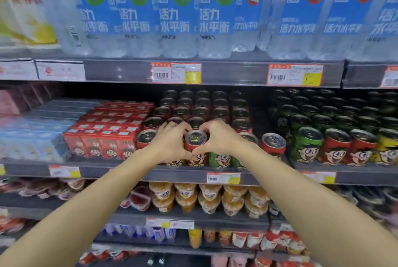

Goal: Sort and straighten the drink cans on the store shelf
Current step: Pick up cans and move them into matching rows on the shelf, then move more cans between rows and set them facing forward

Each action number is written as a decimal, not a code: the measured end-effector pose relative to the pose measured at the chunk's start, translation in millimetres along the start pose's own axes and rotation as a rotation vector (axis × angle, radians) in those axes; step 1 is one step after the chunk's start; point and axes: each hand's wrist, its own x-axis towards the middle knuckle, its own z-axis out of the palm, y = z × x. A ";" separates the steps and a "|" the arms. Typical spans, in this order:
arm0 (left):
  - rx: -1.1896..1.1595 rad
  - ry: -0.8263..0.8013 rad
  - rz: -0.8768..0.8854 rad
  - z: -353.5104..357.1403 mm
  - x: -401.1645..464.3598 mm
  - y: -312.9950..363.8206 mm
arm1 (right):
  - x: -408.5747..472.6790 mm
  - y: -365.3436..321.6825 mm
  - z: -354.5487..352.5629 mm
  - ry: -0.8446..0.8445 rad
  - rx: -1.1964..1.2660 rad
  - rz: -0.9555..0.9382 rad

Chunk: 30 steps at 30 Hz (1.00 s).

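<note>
Red can [195,147] sits cupped, seemingly gripped, between left hand [172,141] and right hand [217,137].

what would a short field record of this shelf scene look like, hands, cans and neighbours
left hand: on the left side of the red can
right hand: on its right side
red can: upright, front row, cupped between both hands
green can: just right of it
red cartons: left of the cans
shelf above: water bottles
</note>
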 end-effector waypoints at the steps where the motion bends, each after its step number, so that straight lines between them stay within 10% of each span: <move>1: -0.010 0.003 0.013 0.7 0.2 -1.3 | -0.2 -1.3 -1.0 -0.002 -0.012 0.012; 23: 0.309 -0.038 0.028 -28.8 -14.4 -22.7 | -48.4 -7.9 21.2 0.210 -0.241 0.021; 30: -0.089 0.037 0.052 -68.4 -33.5 -14.1 | -74.2 13.2 8.5 0.252 -0.205 0.026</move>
